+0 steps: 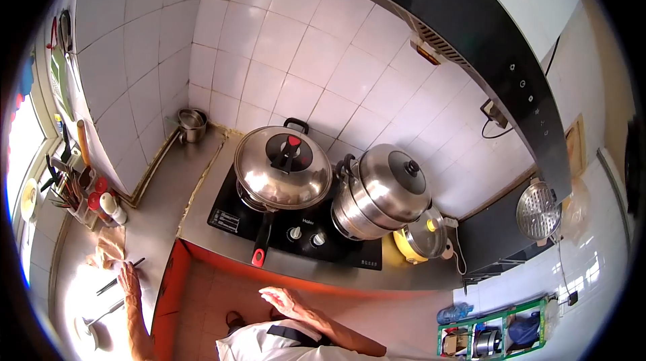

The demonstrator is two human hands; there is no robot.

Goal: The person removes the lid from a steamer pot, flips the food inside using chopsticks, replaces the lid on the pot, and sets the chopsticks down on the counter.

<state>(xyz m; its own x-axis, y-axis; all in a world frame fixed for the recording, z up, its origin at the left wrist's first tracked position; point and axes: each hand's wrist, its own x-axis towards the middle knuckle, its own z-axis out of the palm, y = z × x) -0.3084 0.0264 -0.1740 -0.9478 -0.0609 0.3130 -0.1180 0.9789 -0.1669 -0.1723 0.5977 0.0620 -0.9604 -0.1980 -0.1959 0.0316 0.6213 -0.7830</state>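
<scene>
"White tiles (289, 38) covered the walls of the kitchen, and a steel counter (194, 220) went along them," said the first speaker.

"Where was the left hand (128, 280)?" asked the second.

"It was over the near left part of the counter, at some thin dark sticks (105, 287), which lay on the steel. Whether it grasped them or only rested upon them, one could not tell."

"And what was about it?"

"Just on the far side was a crumpled brown piece (111, 245), and on the near side a long-handled utensil (108, 312)."

"How was the right hand (282, 300)?"

"It was released, the fingers loosely extended, in the air before the counter. Beyond it, the black stove (356, 253) carried a lidded wok (282, 179) at left and a steamer pot (367, 196) at right."
</scene>
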